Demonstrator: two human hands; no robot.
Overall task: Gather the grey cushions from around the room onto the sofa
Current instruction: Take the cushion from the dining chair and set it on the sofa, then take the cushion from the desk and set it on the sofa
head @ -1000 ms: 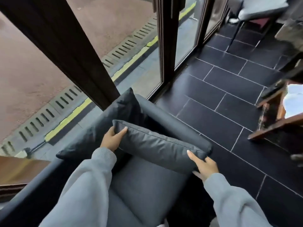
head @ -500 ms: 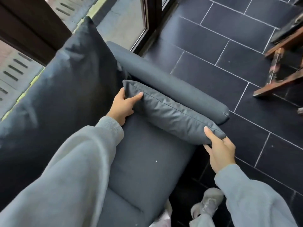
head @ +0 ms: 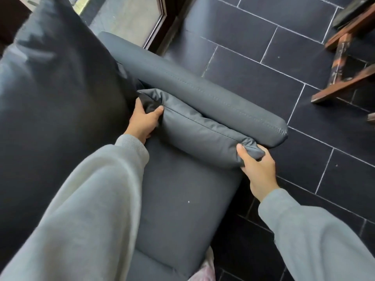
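Observation:
A long grey cushion (head: pixel 199 136) lies on the sofa seat (head: pixel 182 203), pressed against the inside of the padded armrest (head: pixel 203 92). My left hand (head: pixel 143 122) grips its far end, next to the dark back cushion (head: pixel 60 98). My right hand (head: pixel 257 169) pinches its near end at the seat's front corner. Both ends of the cushion are crumpled under my fingers. Grey sleeves cover both arms.
Dark floor tiles (head: pixel 284 57) spread to the right of the sofa. Wooden furniture legs (head: pixel 343 78) stand at the upper right. A glass door (head: pixel 129 19) and its dark frame sit behind the armrest. A light shoe (head: pixel 205 270) shows at the bottom edge.
The cushion has come down from above the seat and now rests against the armrest. My hands moved down with it and squeeze its ends. The view has tipped downward and closer.

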